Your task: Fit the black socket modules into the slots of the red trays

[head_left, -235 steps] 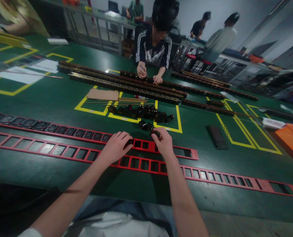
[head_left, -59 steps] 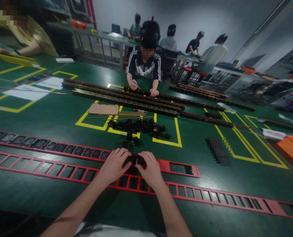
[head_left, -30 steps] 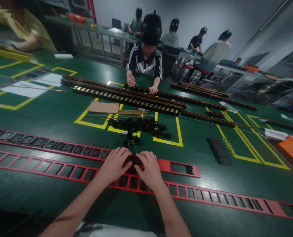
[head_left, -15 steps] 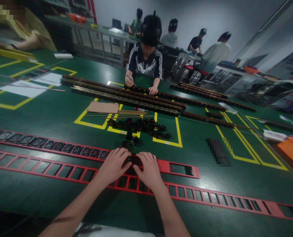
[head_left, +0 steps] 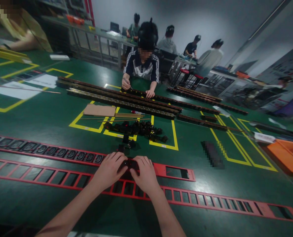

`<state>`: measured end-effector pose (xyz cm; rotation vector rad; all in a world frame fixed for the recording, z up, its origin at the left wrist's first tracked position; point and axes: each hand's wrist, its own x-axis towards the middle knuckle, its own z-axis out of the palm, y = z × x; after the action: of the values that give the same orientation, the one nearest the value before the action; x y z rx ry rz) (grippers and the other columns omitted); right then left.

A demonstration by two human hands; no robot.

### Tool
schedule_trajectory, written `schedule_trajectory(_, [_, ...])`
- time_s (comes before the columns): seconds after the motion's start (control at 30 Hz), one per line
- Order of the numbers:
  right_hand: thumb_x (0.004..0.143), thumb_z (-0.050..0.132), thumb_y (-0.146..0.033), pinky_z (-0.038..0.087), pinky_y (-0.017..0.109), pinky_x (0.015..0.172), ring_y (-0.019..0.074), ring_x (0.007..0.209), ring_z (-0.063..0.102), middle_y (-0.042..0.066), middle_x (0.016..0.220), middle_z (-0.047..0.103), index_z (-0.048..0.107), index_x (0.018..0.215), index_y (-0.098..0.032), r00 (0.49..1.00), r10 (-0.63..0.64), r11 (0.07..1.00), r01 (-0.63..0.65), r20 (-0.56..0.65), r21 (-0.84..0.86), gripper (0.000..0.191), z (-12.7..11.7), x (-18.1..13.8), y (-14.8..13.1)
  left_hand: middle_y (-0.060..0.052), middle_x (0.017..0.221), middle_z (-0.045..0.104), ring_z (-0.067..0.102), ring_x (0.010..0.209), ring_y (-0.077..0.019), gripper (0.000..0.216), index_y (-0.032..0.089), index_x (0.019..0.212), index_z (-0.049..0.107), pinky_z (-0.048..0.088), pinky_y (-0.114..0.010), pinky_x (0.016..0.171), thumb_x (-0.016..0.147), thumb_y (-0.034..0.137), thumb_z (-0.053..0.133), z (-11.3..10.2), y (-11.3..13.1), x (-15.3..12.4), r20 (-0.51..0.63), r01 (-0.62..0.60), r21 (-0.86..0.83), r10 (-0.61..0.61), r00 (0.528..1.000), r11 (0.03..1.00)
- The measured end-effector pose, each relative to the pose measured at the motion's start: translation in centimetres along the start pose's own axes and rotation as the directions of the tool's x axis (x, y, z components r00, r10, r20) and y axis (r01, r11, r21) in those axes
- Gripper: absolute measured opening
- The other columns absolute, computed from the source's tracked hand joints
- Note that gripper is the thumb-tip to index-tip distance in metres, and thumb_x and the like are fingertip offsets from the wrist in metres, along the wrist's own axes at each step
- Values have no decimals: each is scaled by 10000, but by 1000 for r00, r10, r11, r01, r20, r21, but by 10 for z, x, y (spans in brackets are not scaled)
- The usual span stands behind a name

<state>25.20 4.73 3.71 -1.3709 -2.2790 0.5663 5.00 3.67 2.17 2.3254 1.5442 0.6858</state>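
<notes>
My left hand (head_left: 109, 168) and my right hand (head_left: 144, 171) meet over the upper red slotted strip (head_left: 160, 169). Their fingers curl round a small black block (head_left: 128, 164), which they hold down at the strip, one hand on each side. Most of the block is hidden by the fingers, so I cannot tell whether it sits in a slot. To the left, black square pieces (head_left: 69, 154) fill the slots of that same strip. A second red slotted strip (head_left: 166, 194) runs nearer to me, beneath my wrists. A few loose black blocks (head_left: 126, 141) lie just beyond my fingertips.
A heap of black blocks (head_left: 142, 128) lies farther back, near cardboard (head_left: 99, 110) and thin sticks. Long dark rails (head_left: 121, 98) cross the green table. Opposite, a person (head_left: 142, 64) works on a rail. An orange bin (head_left: 287, 156) is at right.
The whole view has shifted slightly, with the scene now a little lower and to the left. Both hands stay on the black block at the same place on the strip.
</notes>
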Motion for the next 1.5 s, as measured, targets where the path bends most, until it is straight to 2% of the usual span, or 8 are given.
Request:
schedule_trajectory(0.33, [846,679,-175,455,447,938,266,1099,561,67,1179,658,586,1152,-228,1000,7,1000,-7,-1,12,324,2,0,3,-64,1173,615,546,1106,-263,249,219,1187,564,450,-447,958,939,229,564,2,-1,-1,24,-15,54,14,1000,998])
schedule_trajectory(0.63, [796,575,-71,439,435,984,256,1117,533,86,1199,634,562,1194,-194,1000,-21,997,22,-20,68,417,3,-3,5,-51,1208,611,546,1118,-249,321,225,1243,558,419,-445,1003,928,163,569,7,20,9,102,-36,90,27,994,995])
schedule_trajectory(0.8, [808,551,-86,439,438,985,258,1107,543,101,1158,635,580,1095,-188,996,-8,999,12,-85,47,306,8,-4,5,-51,1180,615,551,1090,-248,306,221,1221,572,426,-435,977,924,149,573,9,19,9,103,-46,112,34,994,993])
schedule_trajectory(1.1, [800,561,-95,450,456,961,259,1044,568,79,1081,658,583,1058,-201,998,4,1000,-4,-64,4,280,7,-3,1,-51,1190,611,548,1086,-246,312,219,1225,577,425,-433,966,924,138,563,8,20,11,125,-41,126,25,992,991])
schedule_trajectory(1.2, [866,550,-159,497,415,921,234,1024,599,84,1148,644,574,1114,-212,997,13,994,-5,-79,106,255,3,1,13,-54,1204,611,546,1099,-248,307,224,1222,582,423,-433,966,930,136,554,7,21,12,133,-37,121,21,991,992])
schedule_trajectory(1.3, [924,505,-241,544,358,848,182,895,626,112,1263,591,526,1249,-205,968,115,977,-69,-223,203,328,-6,17,38,-58,1223,615,543,1123,-251,301,226,1244,578,414,-437,979,946,187,572,8,21,12,118,-35,108,22,993,994])
schedule_trajectory(1.37, [924,483,-257,552,376,833,184,843,627,125,1272,583,528,1277,-195,925,197,975,-151,-324,163,361,-16,34,59,-55,1216,620,545,1123,-249,300,230,1250,578,413,-435,975,950,223,590,9,20,13,113,-30,93,19,993,995])
schedule_trajectory(1.5, [892,506,-267,569,380,767,226,930,655,139,1418,495,535,1350,-212,895,258,965,-257,-363,52,462,-34,70,99,-39,1205,623,545,1111,-241,298,243,1241,578,413,-426,959,944,214,600,9,21,13,113,-16,61,9,994,998])
